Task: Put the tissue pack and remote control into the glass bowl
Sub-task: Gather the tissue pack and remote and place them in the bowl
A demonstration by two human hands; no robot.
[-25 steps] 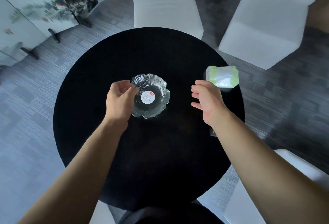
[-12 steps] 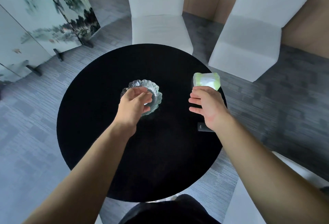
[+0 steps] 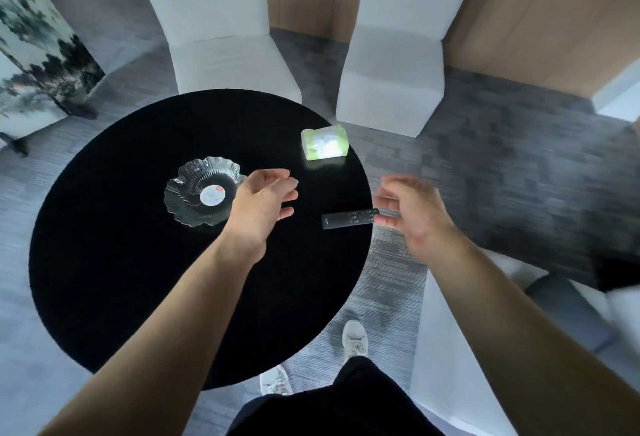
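Nothing's in the glass bowl (image 3: 203,191) yet. It sits empty on the left part of the round black tabletop (image 3: 121,262), with a sticker on its base. The tissue pack (image 3: 325,147) is over by the far right edge, well apart from the bowl, and the remote control (image 3: 348,219) lies flat near the right edge, closer to the person. Both hands are empty with fingers loosely spread: the left hand (image 3: 264,203) hovers just beside the bowl, and the right hand (image 3: 412,212) is blurry, right at the remote's outer end.

My take: the remote looks like the first pick. I'd pinch it across its narrow sides near the middle so it doesn't tip, and slide it inward first, since it's near the edge. The bowl is shallow and wavy, so lay the remote in gently at an angle and steady the rim with the left hand.
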